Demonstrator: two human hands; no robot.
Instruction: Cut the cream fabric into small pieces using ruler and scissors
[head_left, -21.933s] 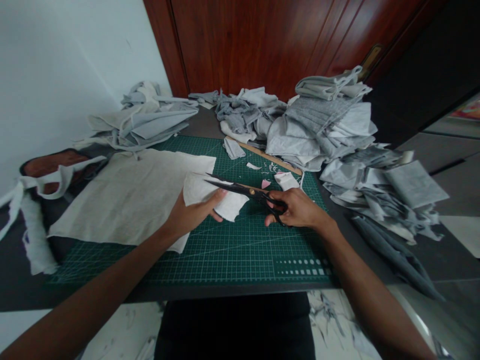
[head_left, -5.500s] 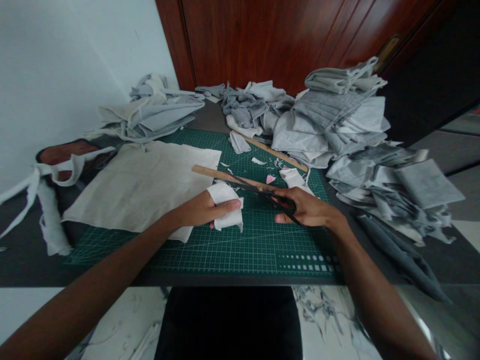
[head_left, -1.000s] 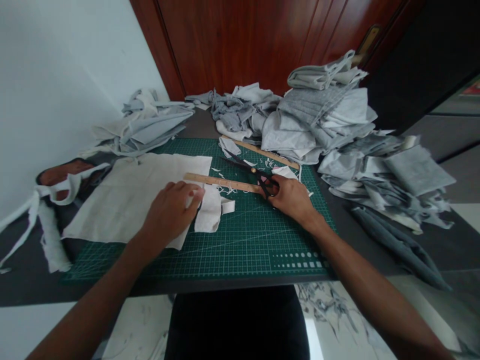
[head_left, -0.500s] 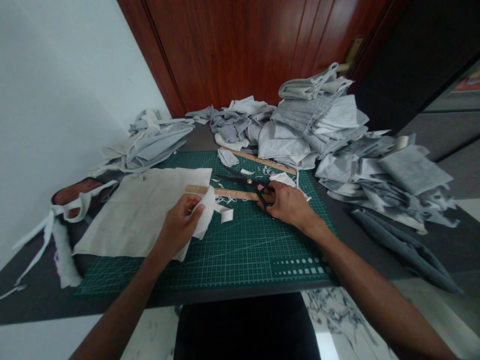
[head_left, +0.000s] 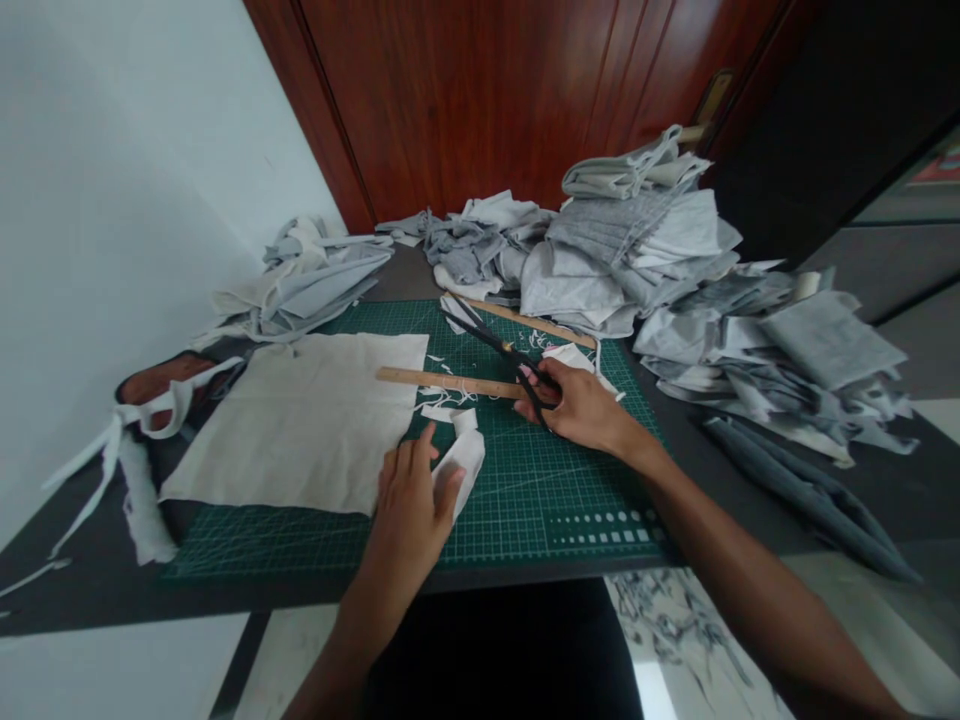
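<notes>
My right hand [head_left: 581,402] is closed around the handles of black scissors [head_left: 491,340], whose blades point up and left above the mat. A wooden ruler [head_left: 427,378] runs below the scissors, its right end by my right fingers. On the cutting mat's near middle is my left hand [head_left: 411,490], fingers stretched out. A white cloth scrap [head_left: 466,458] lies beside its thumb and partly under it. To the left, a large cream cloth piece [head_left: 300,420] lies flat, its right edge touching my left fingers. Thread bits and a small scrap [head_left: 439,412] lie between the hands.
The green cutting mat [head_left: 517,500] covers the table's middle. Another wooden ruler [head_left: 540,322] lies toward the back. Piled grey and white cloth [head_left: 630,240] stands behind, with more cloth [head_left: 780,350] at right and a folded stack [head_left: 307,285] at left. Cloth strips [head_left: 139,480] hang near the left edge.
My left hand has moved right and toward me, bringing the white scrap off the cream cloth, and its fingers have spread. The scissors have tilted with their tips higher.
</notes>
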